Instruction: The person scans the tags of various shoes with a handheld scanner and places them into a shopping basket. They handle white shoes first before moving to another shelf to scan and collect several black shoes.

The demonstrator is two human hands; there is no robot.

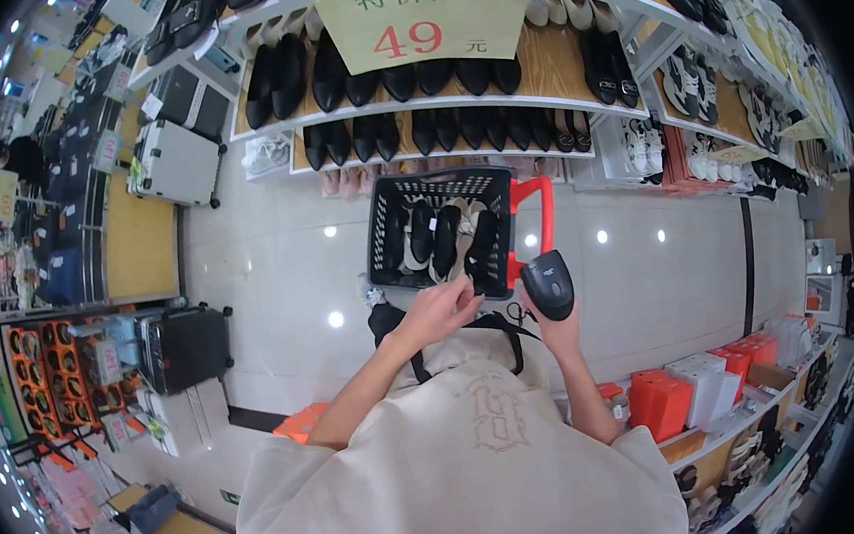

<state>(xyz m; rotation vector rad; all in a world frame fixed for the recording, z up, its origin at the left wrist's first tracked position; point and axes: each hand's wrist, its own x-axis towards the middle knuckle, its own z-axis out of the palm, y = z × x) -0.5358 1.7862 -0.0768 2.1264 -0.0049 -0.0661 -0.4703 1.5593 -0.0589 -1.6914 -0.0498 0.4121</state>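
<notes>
My right hand (558, 329) is wrapped round the grip of a black barcode scanner (548, 286), held up at the right of a black shopping basket (376, 233). The basket has perforated walls and a red handle (547, 212) on its right side. Inside lie several shoes (448, 235), black and pale, packed side by side. At the basket's near rim is my left hand (439, 311), its fingers curled inward. Whatever those fingers hold, if anything, is hidden from above.
Ahead stand shelves (547, 77) of mostly black shoes, under a yellow price sign (425, 21) reading 49. Suitcases (176, 158) line the left. Orange and white shoeboxes (661, 401) stand at the lower right. Glossy tile floor (280, 248) surrounds the basket.
</notes>
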